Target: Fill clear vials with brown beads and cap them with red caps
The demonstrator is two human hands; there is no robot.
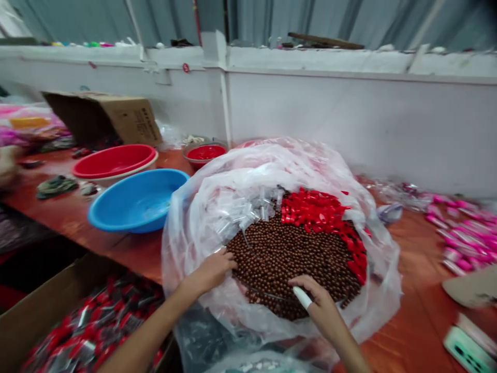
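Observation:
A large clear plastic bag point(217, 207) lines a round basin on the red-brown table. Inside lie several small brown balls point(295, 254), red caps point(318, 210) at the far right and clear little tubes point(240, 212) at the far left. My left hand point(212, 269) rests on the bag's near-left rim beside the brown balls, fingers curled on the plastic. My right hand point(320, 305) hovers over the near edge of the balls and holds a small white tube point(302, 298) between the fingers.
A blue bowl point(135, 199), a red bowl stacked in a white one point(114, 161) and a small bowl of red caps point(205, 153) stand at the left back. A cardboard box point(116, 116) lies behind. A carton of red packets point(89, 326) sits near left; pink items point(462, 238) at right.

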